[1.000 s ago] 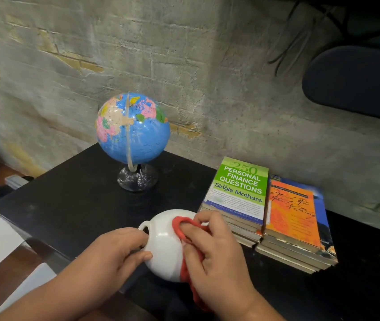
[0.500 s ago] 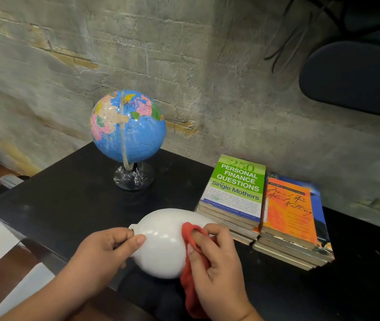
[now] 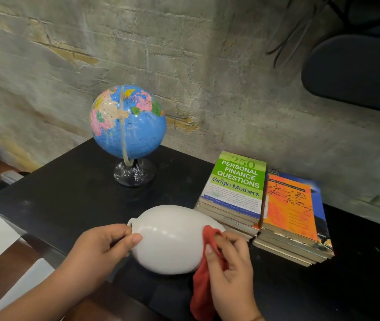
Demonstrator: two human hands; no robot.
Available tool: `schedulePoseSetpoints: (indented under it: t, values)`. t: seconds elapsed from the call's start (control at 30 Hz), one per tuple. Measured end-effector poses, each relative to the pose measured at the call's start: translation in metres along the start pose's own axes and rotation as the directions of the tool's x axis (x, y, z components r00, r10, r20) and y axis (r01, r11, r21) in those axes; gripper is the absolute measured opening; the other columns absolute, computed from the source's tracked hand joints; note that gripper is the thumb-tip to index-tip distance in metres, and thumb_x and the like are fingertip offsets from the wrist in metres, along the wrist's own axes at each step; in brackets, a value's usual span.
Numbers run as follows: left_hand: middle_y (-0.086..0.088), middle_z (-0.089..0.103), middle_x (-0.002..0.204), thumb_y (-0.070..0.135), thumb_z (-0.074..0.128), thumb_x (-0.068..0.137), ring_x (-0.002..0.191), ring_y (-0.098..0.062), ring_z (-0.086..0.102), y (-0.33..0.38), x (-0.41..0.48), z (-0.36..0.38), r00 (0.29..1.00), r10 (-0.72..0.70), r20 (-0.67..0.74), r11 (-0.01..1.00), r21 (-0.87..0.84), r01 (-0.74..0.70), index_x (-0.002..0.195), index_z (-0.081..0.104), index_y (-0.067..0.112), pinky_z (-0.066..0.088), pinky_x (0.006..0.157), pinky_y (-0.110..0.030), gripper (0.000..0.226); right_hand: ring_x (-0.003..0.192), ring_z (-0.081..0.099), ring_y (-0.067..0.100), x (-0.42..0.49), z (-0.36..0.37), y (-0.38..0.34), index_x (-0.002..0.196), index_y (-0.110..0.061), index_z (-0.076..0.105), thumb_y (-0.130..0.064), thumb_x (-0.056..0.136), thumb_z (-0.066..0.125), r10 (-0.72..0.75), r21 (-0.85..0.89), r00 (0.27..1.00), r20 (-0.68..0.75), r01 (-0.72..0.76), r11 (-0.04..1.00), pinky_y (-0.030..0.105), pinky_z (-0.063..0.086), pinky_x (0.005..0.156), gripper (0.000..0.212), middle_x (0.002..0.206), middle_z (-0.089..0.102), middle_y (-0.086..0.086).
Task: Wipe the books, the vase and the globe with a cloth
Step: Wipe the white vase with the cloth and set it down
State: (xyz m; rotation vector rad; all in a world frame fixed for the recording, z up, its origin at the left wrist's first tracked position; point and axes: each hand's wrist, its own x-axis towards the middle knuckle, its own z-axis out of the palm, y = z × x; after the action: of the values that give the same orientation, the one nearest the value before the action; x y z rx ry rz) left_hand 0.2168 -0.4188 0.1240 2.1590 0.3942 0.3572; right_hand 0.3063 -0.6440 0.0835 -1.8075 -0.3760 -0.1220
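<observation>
A white vase (image 3: 170, 239) is held on its side over the near part of the black worktop (image 3: 68, 200), its narrow neck turned to the left and its base to the right. Whether it is lifted clear or resting lightly cannot be told. The neck end is clasped by the left hand (image 3: 101, 251): the grip is closed on the vase, with the thumb laid along the belly and the other fingers curled behind the rim. A red cloth (image 3: 201, 290) is pinched in the right hand (image 3: 230, 262), whose grip is clamped on the fabric. The bunched upper part is pressed against the base end of the vase, and the rest hangs below the hand.

The step in hand is judged to be the wiping of the vase, with the base end being worked. The globe (image 3: 127, 121) is seen upright on its stand at the back of the worktop, well apart from both hands. The paperback books (image 3: 237, 181) are stacked in two piles just beside the vase on the right. Neither is touched, and nothing shows whether they have been wiped. The task is therefore taken to be partway through, with the globe and books possibly left.
</observation>
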Motion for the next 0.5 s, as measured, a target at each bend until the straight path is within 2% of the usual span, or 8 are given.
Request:
schedulePoseSetpoints:
  t: [0.07, 0.13, 0.17, 0.23, 0.33, 0.4, 0.43, 0.5]
  values:
    - [-0.008, 0.062, 0.067, 0.072, 0.044, 0.062, 0.065, -0.019, 0.06, 0.0, -0.001, 0.0, 1.0, 0.022, 0.01, 1.0, 0.015, -0.022, 0.067, 0.066, 0.007, 0.046, 0.068, -0.029, 0.068, 0.112, 0.052, -0.004, 0.009, -0.006, 0.007, 0.093, -0.053, 0.066, -0.009, 0.089, 0.066, 0.125, 0.024, 0.991, -0.049, -0.124, 0.992, 0.016, 0.036, 0.105, 0.044, 0.107, 0.054, -0.023]
    - [-0.004, 0.059, 0.062, 0.071, 0.044, 0.065, 0.061, -0.016, 0.057, 0.001, -0.002, -0.001, 0.998, 0.065, 0.018, 0.996, 0.055, -0.066, 0.065, 0.064, 0.01, 0.043, 0.06, -0.023, 0.064, 0.117, 0.051, 0.004, 0.02, -0.01, 0.013, 0.103, -0.042, 0.063, -0.013, 0.094, 0.061, 0.251, -0.019, 0.966, -0.062, -0.253, 0.967, 0.028, 0.033, 0.112, 0.031, 0.118, 0.054, -0.013]
    - [-0.002, 0.057, 0.061, 0.069, 0.043, 0.067, 0.06, -0.015, 0.056, 0.002, -0.002, -0.001, 0.996, 0.093, 0.017, 0.992, 0.082, -0.094, 0.062, 0.063, 0.013, 0.04, 0.056, -0.019, 0.06, 0.12, 0.05, 0.009, 0.025, -0.011, 0.014, 0.111, -0.037, 0.063, -0.015, 0.095, 0.059, 0.298, -0.041, 0.953, -0.059, -0.301, 0.953, 0.03, 0.032, 0.112, 0.027, 0.121, 0.053, -0.01]
    - [0.003, 0.054, 0.059, 0.066, 0.044, 0.07, 0.059, -0.01, 0.053, 0.003, -0.002, -0.001, 0.989, 0.149, 0.012, 0.981, 0.122, -0.15, 0.063, 0.059, 0.018, 0.034, 0.052, -0.013, 0.051, 0.117, 0.051, 0.008, 0.029, -0.011, 0.011, 0.12, -0.025, 0.066, -0.017, 0.096, 0.059, 0.326, -0.057, 0.944, -0.039, -0.328, 0.943, 0.023, 0.033, 0.108, 0.027, 0.118, 0.052, -0.01]
    - [0.006, 0.054, 0.062, 0.064, 0.045, 0.073, 0.059, -0.007, 0.052, 0.002, -0.001, -0.002, 0.978, 0.208, 0.034, 0.962, 0.175, -0.211, 0.064, 0.057, 0.019, 0.034, 0.051, -0.011, 0.047, 0.101, 0.051, -0.009, 0.029, -0.01, -0.002, 0.113, -0.025, 0.068, -0.013, 0.094, 0.061, 0.237, -0.067, 0.971, 0.036, -0.234, 0.97, -0.003, 0.03, 0.088, 0.023, 0.105, 0.053, -0.013]
    - [0.003, 0.054, 0.064, 0.065, 0.045, 0.073, 0.06, -0.009, 0.052, -0.002, -0.002, -0.003, 0.975, 0.222, 0.031, 0.957, 0.186, -0.223, 0.061, 0.058, 0.018, 0.035, 0.052, -0.013, 0.049, 0.099, 0.05, -0.012, 0.031, -0.012, -0.003, 0.109, -0.027, 0.067, -0.012, 0.094, 0.061, 0.209, -0.08, 0.976, 0.063, -0.204, 0.976, -0.004, 0.032, 0.087, 0.023, 0.103, 0.054, -0.011]
    - [0.002, 0.054, 0.064, 0.065, 0.046, 0.073, 0.061, -0.009, 0.052, -0.003, -0.002, -0.003, 0.974, 0.226, 0.026, 0.956, 0.184, -0.227, 0.061, 0.059, 0.018, 0.035, 0.052, -0.014, 0.05, 0.1, 0.052, -0.008, 0.034, -0.013, -0.001, 0.11, -0.026, 0.068, -0.013, 0.094, 0.061, 0.232, -0.092, 0.971, 0.055, -0.226, 0.97, 0.002, 0.035, 0.094, 0.022, 0.103, 0.054, -0.011]
    - [0.003, 0.056, 0.067, 0.065, 0.045, 0.074, 0.063, -0.01, 0.054, -0.004, -0.002, -0.003, 0.968, 0.251, 0.021, 0.948, 0.196, -0.25, 0.062, 0.06, 0.018, 0.036, 0.053, -0.014, 0.05, 0.105, 0.054, 0.004, 0.04, -0.015, 0.006, 0.116, -0.021, 0.069, -0.018, 0.096, 0.059, 0.312, -0.11, 0.95, 0.008, -0.31, 0.944, 0.025, 0.039, 0.107, 0.023, 0.107, 0.054, -0.011]
